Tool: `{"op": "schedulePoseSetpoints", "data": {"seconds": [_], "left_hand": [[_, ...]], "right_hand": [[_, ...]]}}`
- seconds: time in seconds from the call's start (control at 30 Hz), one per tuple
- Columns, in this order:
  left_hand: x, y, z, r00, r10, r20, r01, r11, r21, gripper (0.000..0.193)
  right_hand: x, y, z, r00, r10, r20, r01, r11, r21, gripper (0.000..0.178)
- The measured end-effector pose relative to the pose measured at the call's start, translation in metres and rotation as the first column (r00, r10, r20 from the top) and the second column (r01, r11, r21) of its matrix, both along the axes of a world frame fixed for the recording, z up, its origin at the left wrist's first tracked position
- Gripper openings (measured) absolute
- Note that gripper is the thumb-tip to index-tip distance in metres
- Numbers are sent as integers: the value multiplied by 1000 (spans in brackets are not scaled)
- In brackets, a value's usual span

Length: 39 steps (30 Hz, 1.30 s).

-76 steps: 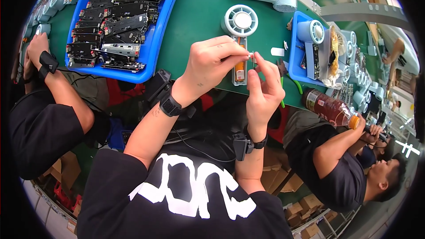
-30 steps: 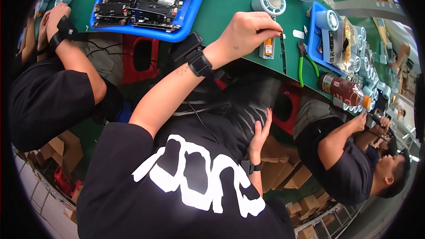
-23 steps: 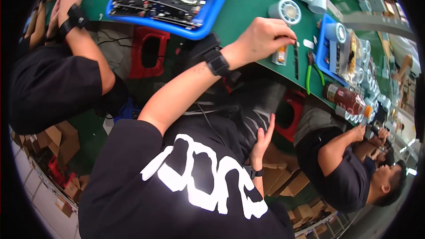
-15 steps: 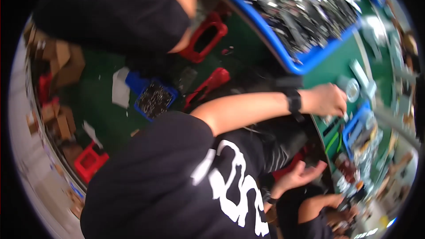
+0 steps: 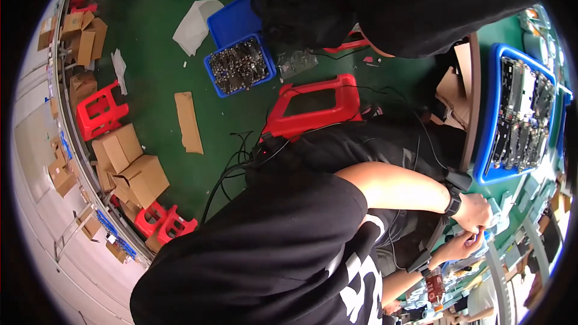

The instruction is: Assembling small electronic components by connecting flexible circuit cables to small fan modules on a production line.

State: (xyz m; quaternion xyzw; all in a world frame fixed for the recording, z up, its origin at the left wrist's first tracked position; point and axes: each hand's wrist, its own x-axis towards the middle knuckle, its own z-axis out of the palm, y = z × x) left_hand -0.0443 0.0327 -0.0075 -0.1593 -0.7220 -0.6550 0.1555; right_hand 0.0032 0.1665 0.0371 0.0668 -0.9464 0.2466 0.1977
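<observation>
apparently fine two-handed work at the bench (image 5: 489,189) | left hand (image 5: 472,212), right hand (image 5: 457,248): fingers bent, tips close together; whether gripping anything, cannot tell | light-blue part (image 5: 496,210) just beside left hand; tray (image 5: 490,126) apart | next move likely calls for steady fingertips

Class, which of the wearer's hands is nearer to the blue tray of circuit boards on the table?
Left. The left hand is just below the blue tray in the picture; the right hand is lower still, on the left hand's far side.
</observation>
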Motion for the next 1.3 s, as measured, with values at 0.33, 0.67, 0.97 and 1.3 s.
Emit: {"op": "schedulePoseSetpoints", "data": {"seconds": [0.33,0.67,0.97,1.3], "left_hand": [[11,-32,-7,988,74,-137,-48,981,189,9],[7,-28,26,986,-167,-28,166,985,-45,17],[8,-12,29,985,-44,-169,-18,939,-345,18],[5,-3,34,998,36,-56,-45,985,-167,13]], "right_hand": [[21,-29,-3,973,-148,177,198,930,-310,26],[36,-4,17,983,-11,184,161,531,-832,34],[20,-14,13,994,-27,109,109,483,-869,26],[6,-25,17,980,-113,162,196,454,-869,23]]}}
